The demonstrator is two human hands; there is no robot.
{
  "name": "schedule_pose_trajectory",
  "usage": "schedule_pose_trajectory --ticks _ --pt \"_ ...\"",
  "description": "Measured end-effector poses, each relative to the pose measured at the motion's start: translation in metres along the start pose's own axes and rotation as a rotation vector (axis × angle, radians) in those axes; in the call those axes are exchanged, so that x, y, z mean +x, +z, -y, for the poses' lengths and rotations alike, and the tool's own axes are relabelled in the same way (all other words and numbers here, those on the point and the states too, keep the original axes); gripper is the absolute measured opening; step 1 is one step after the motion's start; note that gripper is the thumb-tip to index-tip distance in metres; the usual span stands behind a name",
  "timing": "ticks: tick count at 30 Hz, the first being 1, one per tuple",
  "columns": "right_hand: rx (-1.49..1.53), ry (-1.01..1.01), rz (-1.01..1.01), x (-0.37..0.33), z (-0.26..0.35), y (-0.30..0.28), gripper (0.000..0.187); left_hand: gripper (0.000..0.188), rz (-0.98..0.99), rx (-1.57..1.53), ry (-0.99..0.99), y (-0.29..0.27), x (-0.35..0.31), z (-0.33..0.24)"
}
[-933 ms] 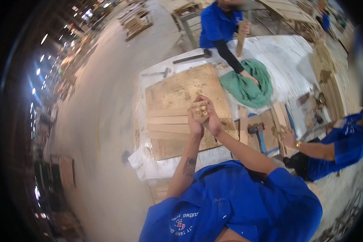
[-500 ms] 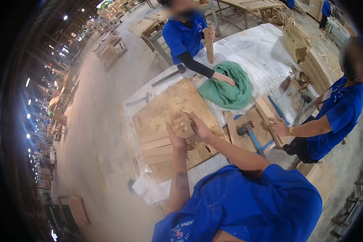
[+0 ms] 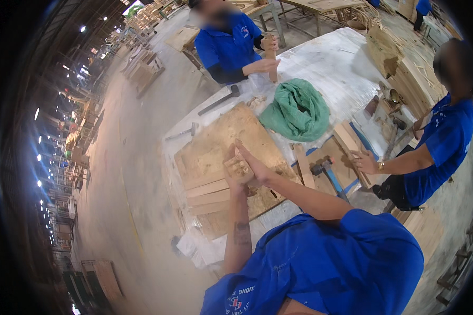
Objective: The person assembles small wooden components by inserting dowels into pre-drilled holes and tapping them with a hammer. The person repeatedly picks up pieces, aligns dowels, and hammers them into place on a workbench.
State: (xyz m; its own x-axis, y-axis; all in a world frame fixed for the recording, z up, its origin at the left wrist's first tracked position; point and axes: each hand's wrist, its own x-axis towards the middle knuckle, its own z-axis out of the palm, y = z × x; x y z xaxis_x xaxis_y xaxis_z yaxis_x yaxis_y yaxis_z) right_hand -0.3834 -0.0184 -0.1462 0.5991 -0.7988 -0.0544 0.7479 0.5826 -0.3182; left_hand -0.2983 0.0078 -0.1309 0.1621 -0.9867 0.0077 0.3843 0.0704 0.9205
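My left hand and my right hand are raised over a worn plywood board. Between my palms is a small bunch of pale wooden pieces with knobby, rounded ends. Their exact kind is too small to make out. Both hands are closed round the bunch from opposite sides, with the fingertips together at its far end. Several flat wooden strips lie side by side on the board, left of my wrists.
A green sack stands beyond the board. Hammers lie at the far left and a blue-handled hammer at the right. One co-worker across the table grips a wooden piece; another rests a hand on a plank.
My hands have closed more tightly round the wooden pieces, fingertips coming together. The co-worker opposite has taken a hand out of the green sack and brought it to the upright wooden piece.
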Motion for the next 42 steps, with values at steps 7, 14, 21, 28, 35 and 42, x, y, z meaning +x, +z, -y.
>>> schedule_pose_trajectory --ticks 7,14,21,28,35,42 --pt "-0.267 -0.048 -0.114 -0.008 -0.013 0.020 0.060 0.042 -0.112 -0.055 -0.066 -0.019 -0.006 0.004" --pt "-0.084 -0.083 -0.134 0.000 -0.005 0.000 0.050 0.047 -0.112 -0.077 -0.098 -0.003 0.000 0.015" --pt "-0.166 -0.150 -0.140 0.014 -0.023 -0.019 0.023 0.048 -0.153 -0.215 -0.056 -0.021 0.004 0.025" --pt "-0.650 -0.413 -0.338 0.018 -0.048 -0.015 0.042 0.050 -0.180 -0.246 0.017 -0.051 -0.004 0.028" --pt "-0.222 -0.226 -0.399 0.011 -0.017 -0.030 0.044 0.068 -0.037 -0.204 0.107 0.005 -0.028 0.013" --pt "-0.416 -0.313 -0.360 0.004 -0.010 -0.034 0.032 0.084 -0.022 0.171 0.305 0.015 -0.036 0.017"
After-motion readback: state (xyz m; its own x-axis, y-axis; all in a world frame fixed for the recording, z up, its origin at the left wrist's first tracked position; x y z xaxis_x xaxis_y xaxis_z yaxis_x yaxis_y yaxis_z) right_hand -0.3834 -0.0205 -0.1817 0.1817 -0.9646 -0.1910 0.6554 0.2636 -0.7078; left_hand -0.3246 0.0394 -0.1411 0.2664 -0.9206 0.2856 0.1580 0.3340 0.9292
